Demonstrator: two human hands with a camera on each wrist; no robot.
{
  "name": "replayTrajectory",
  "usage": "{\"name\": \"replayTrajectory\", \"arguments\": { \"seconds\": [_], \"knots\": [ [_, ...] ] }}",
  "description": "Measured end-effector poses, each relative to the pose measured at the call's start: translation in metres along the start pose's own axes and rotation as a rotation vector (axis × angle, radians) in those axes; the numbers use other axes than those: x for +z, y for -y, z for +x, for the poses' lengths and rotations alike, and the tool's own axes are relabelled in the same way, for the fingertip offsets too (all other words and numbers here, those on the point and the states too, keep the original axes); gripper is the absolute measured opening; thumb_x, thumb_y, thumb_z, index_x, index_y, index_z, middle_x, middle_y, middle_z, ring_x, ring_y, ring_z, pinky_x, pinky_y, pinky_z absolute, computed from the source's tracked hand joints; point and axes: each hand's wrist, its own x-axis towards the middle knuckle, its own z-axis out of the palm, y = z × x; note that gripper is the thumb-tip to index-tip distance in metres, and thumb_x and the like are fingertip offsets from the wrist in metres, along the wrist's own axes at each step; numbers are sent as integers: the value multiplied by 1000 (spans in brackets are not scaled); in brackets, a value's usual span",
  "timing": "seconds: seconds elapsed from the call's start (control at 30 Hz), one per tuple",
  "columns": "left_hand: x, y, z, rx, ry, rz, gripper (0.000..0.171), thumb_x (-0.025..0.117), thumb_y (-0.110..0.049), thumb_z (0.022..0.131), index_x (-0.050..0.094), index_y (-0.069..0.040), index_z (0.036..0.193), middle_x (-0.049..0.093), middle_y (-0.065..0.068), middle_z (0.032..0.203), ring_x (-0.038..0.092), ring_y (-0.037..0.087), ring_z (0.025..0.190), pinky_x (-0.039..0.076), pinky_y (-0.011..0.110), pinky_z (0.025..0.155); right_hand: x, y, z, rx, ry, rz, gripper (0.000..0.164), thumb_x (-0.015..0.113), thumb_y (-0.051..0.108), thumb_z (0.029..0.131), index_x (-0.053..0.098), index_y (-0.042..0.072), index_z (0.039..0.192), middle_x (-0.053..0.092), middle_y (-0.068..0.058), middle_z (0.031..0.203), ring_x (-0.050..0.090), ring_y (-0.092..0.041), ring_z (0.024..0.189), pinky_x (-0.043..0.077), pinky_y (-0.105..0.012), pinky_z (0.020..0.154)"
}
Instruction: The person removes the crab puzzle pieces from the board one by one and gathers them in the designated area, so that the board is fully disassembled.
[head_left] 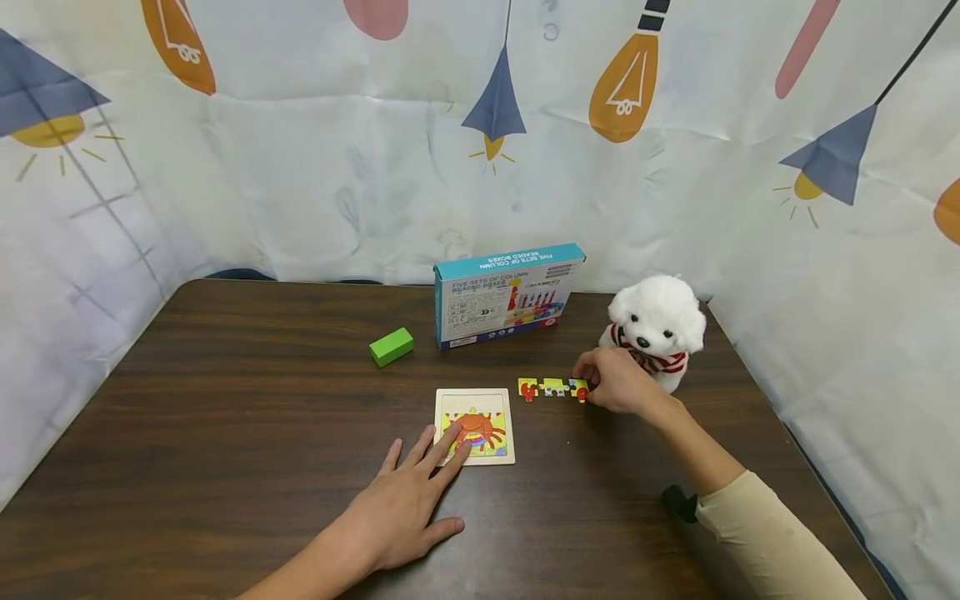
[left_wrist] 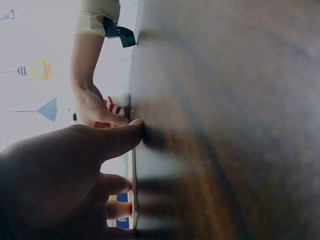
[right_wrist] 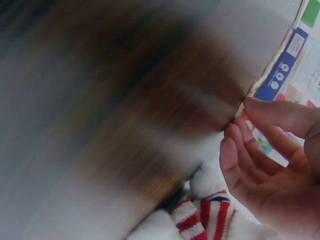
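A small wooden puzzle tray lies on the table, with joined pieces in its lower part showing an orange crab-like creature. My left hand rests with fingers spread, its fingertips over the tray's lower left. To the right of the tray, three puzzle pieces sit in a row, yellow with red and white bits. At the right end of that row, my right hand pinches a puzzle piece between thumb and finger. The right wrist view shows this pinch edge-on, the piece mostly hidden.
A toy box stands upright behind the pieces. Left of it lies a green block. Just beyond my right hand sits a white plush dog with a striped scarf. A patterned cloth hangs behind the dark wooden table.
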Motion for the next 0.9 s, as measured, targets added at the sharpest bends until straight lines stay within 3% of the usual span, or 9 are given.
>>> {"name": "replayTrajectory", "arguments": {
  "seconds": [0.23,0.47,0.6,0.9],
  "knots": [
    [-1,0,0,-7,9,-15,87,65,-59,97,30,-19,166,6,2,178,17,38,161,18,72,121,3,20,-3,-16,-36,-8,29,73,-6,78,77,3,106,69,-11,93,57,-18,78,49,-35,70],
    [-6,1,-3,-41,29,-32,86,66,-57,97,30,-21,166,7,4,177,18,39,161,18,72,121,4,55,-2,-51,-30,19,26,78,-1,83,76,3,109,69,-12,97,59,-21,81,51,-35,72],
    [-9,-1,-6,-74,54,-24,85,67,-58,96,33,-23,165,13,3,177,17,39,161,17,76,119,5,76,2,-78,-4,48,25,79,1,85,76,4,109,71,-11,103,64,-24,87,56,-37,76],
    [-7,-7,-15,-85,80,-14,85,67,-59,95,34,-24,165,8,-4,177,18,42,160,19,85,109,17,116,17,-155,126,51,25,80,7,89,77,9,114,70,-7,105,61,-19,85,53,-30,75]
  ]
}}
